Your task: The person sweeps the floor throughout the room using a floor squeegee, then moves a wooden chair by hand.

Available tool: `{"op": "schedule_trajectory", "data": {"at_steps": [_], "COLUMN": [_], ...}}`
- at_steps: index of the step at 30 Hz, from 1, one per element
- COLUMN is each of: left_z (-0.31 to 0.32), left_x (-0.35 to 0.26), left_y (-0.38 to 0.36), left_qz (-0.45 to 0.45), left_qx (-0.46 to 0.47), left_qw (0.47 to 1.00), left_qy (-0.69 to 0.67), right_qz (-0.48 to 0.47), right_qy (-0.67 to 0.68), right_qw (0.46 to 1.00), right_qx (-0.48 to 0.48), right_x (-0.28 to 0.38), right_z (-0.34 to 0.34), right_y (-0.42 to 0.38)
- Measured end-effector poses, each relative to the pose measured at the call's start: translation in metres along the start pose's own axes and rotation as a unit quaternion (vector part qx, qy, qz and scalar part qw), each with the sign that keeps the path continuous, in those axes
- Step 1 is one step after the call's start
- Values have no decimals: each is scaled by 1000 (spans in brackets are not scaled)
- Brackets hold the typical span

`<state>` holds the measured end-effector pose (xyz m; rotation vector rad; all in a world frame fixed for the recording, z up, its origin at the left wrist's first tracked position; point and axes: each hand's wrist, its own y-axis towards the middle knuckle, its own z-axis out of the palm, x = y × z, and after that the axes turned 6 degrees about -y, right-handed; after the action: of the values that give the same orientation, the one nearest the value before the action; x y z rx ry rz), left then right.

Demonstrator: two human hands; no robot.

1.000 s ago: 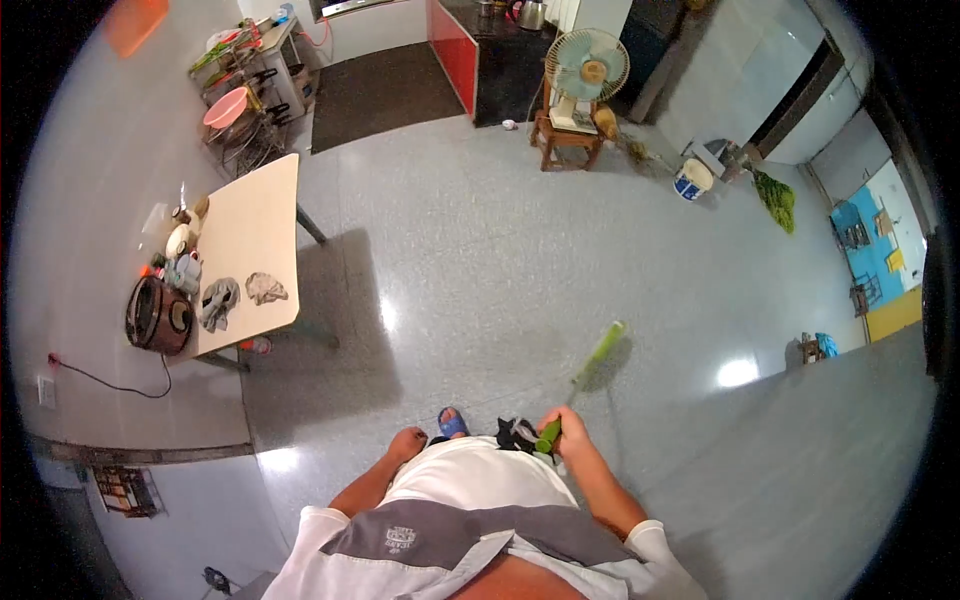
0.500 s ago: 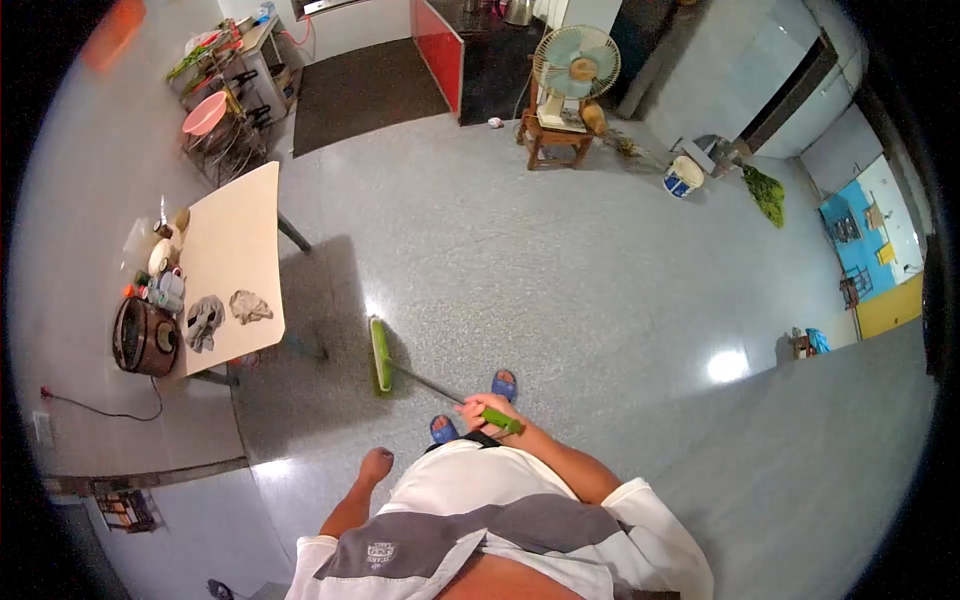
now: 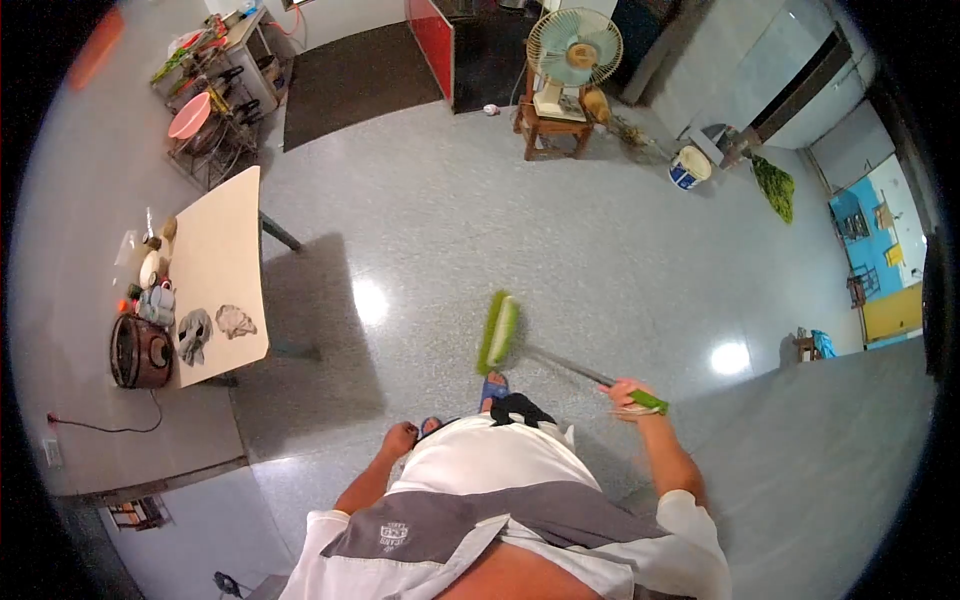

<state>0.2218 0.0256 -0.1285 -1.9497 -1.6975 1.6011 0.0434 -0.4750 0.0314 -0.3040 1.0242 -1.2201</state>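
Observation:
My right hand point(image 3: 629, 398) is closed around the green grip end of a mop point(image 3: 499, 330), out to the right of my body. The metal handle runs left from it to a green head with a pale strip, low at the floor just ahead of my feet and slightly blurred. My left hand point(image 3: 400, 439) hangs at my left side with its fingers curled in, and nothing shows in it. Blue sandals point(image 3: 493, 388) are on my feet, partly hidden by my clothes.
To the left stands a table point(image 3: 225, 240) with grey cloths point(image 3: 195, 335), bottles and a dark brown appliance point(image 3: 141, 352). A fan point(image 3: 573, 50) sits on a wooden stool point(image 3: 553, 135) ahead. A white-and-blue bucket point(image 3: 690, 168) and green leaves point(image 3: 773, 188) lie further right.
My right hand has swung to the right with the mop, and the mop head has moved right from near the table to before my feet. My left hand has shifted slightly forward and right.

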Motion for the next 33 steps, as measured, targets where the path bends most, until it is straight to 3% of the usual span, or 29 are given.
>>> {"op": "schedule_trajectory", "data": {"at_steps": [2, 6, 8, 10, 12, 14, 16, 18, 20, 24, 26, 30, 33], "left_z": [-5, -7, -6, -11, -6, 8, 0, -4, -8, -14, -20, -42, -58], "left_x": [-11, -44, -65, -118, -132, -112, -125, -118, -112, -108, -106, -104, -101], "left_y": [29, 64, 73, 50, 48, 66, 61, 63, 65, 66, 76, 102, 124], "left_qz": [8, 2, 37, 38, 36, 128, 97, 128, 87, 2, 5, 18, 19], "left_qx": [10, -25, -23, -33, -42, -88, -108, -146, -118, -41, -37, -15, -6], "left_qw": [999, 1000, 999, 999, 997, 987, 989, 981, 989, 998, 999, 1000, 1000], "left_qy": [38, -5, -5, 19, 45, 38, 22, -11, 3, 40, 25, 5, -6], "right_qz": [-21, -100, -184, -280, -265, -208, -206, -204, -83, -20, 116, 228, 216], "right_qy": [-106, -165, -389, -552, -510, -491, -475, -461, -354, -318, -358, -293, -330], "right_qw": [994, 978, 903, 755, 794, 826, 840, 850, 931, 948, 922, 926, 917], "right_qx": [-31, -74, -5, -215, -199, -183, -166, -151, -36, -8, 88, 73, 58], "right_x": [41, 92, 102, 28, 11, 5, -36, -67, -83, -93, -87, -95, -91], "right_z": [-8, -6, -4, 52, 57, 56, 81, 100, 112, 130, 143, 156, 160], "right_y": [-16, -13, 12, 28, 74, 112, 121, 123, 129, 160, 188, 239, 264]}}
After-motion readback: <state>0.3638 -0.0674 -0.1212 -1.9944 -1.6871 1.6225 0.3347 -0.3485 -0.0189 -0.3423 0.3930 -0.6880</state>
